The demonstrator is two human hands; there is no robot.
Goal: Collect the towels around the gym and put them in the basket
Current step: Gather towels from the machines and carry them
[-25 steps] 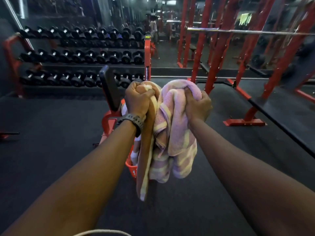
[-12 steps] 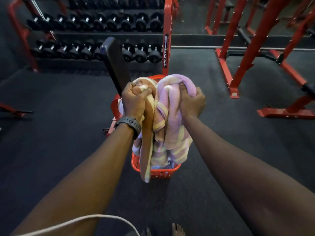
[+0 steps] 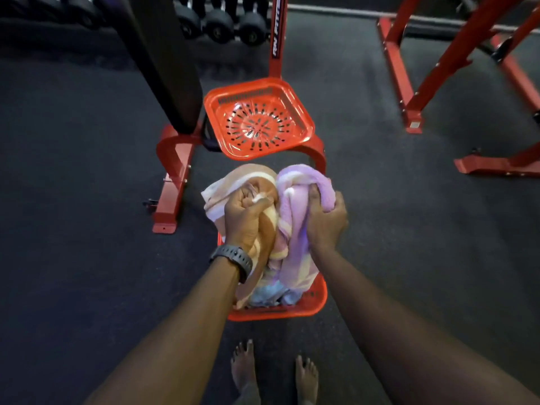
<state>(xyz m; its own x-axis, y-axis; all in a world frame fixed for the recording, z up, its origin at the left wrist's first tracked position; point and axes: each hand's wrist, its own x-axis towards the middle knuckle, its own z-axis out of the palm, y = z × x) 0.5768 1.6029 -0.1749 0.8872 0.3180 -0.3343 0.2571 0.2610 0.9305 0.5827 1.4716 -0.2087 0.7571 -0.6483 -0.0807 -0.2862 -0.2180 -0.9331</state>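
Basket [image 3: 317,299], lower centre of the frame: red. Second basket [image 3: 295,92], upper centre: red, slotted base. Towel at centre left [image 3: 222,185]: tan with white stripes. Towel at centre right [image 3: 304,176]: lilac with pale yellow stripes. Watch [image 3: 233,257]: dark grey. Rack frames [image 3: 409,83]: red. Floor [image 3: 87,200]: dark grey.

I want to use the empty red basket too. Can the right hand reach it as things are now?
Probably not yet: the right hand grips the purple towel, and the empty red basket sits farther ahead, though nothing blocks the way.
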